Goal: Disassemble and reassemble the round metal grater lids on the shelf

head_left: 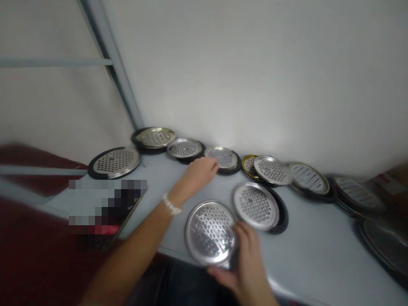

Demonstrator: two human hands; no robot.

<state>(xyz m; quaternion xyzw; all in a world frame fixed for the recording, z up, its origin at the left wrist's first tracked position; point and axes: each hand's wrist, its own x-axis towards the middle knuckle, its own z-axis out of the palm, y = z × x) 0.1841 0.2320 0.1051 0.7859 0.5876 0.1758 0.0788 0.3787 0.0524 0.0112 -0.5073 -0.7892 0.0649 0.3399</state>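
Note:
My right hand grips the right edge of a round metal grater disc, thumb below and fingers at its side, over the near table edge. My left hand, with a white bracelet at the wrist, reaches across the table; its fingers are bent together near the front of a round grater with a dark rim. Whether the left fingertips hold anything is too blurred to tell. Right of the held disc, another metal grater disc lies over a black round piece.
Several round graters line the wall, among them a disc at the left and a silver one overlapping a yellow-rimmed one. Dark round pieces lie at the right. A pixelated flat item sits at the table's left end, near a metal frame.

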